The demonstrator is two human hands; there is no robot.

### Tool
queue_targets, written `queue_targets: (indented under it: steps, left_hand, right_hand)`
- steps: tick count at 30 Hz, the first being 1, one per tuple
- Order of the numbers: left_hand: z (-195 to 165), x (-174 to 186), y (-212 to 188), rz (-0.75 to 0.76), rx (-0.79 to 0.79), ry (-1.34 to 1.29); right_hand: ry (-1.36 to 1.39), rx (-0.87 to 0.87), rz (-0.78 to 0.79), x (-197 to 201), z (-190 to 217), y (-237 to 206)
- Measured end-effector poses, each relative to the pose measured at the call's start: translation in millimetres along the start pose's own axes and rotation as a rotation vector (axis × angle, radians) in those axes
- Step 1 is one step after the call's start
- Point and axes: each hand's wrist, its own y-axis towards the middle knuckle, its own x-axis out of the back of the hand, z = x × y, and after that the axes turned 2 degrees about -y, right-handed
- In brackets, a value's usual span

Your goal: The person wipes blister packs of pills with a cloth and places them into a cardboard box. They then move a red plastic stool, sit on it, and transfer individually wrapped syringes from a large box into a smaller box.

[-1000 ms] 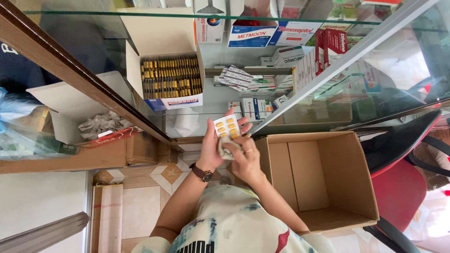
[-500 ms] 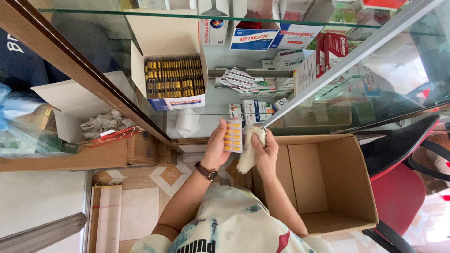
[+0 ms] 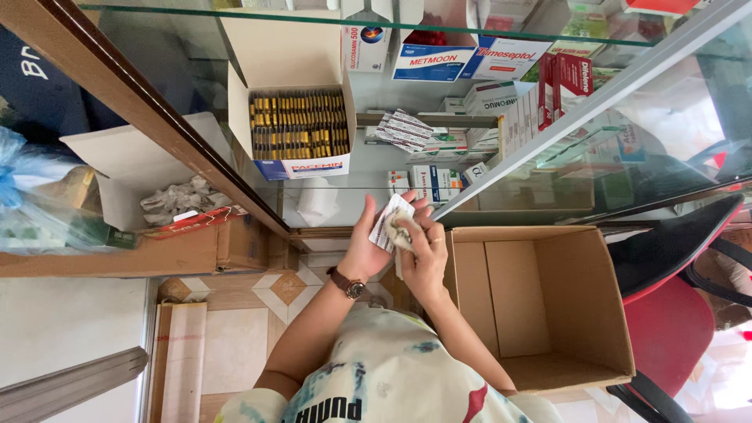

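White blister strip (image 3: 389, 222) pinched in left hand (image 3: 366, 251), held upright in front of the glass cabinet. Right hand (image 3: 423, 254) closed on a crumpled white cloth (image 3: 403, 235), pressed against the strip. Brown wristwatch (image 3: 347, 283) on left wrist. Empty cardboard box (image 3: 540, 305) just right of the hands. Open box of yellow blister packs (image 3: 298, 133) on glass shelf (image 3: 352, 168) above. Tiled floor (image 3: 235, 345) below, red chair (image 3: 674, 329) far right.

blister pack (image 3: 387, 222): partly covered by right hand (image 3: 423, 254)
red chair (image 3: 674, 329): cut off at right edge
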Motion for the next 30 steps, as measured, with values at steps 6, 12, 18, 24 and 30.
queue_targets:
  steps: [6, 12, 18, 24, 30]
  left_hand:
    - [-20.7, -1.9, -4.7, 0.026, -0.005, -0.042]
    - [-14.1, 4.2, -3.8, 0.150, 0.053, -0.073]
    - [-25.9, 17.3, -28.0, 0.098, -0.084, 0.154]
    - [-41.8, 3.1, -60.7, 0.029, -0.090, 0.236]
    - [-52.9, -23.3, -93.2, -0.024, -0.182, 0.776]
  right_hand:
    - [0.001, 0.162, 0.094, -8.3, 21.2, -4.8]
    - [0.028, 0.227, 0.074, -21.2, 28.8, 11.0]
    - [0.004, 0.140, -0.081, -39.2, 30.8, 26.6]
    - [-0.019, 0.091, -0.171, -46.1, 58.4, 16.4]
    - [-0.121, 0.031, -0.216, -48.9, 63.5, 19.9]
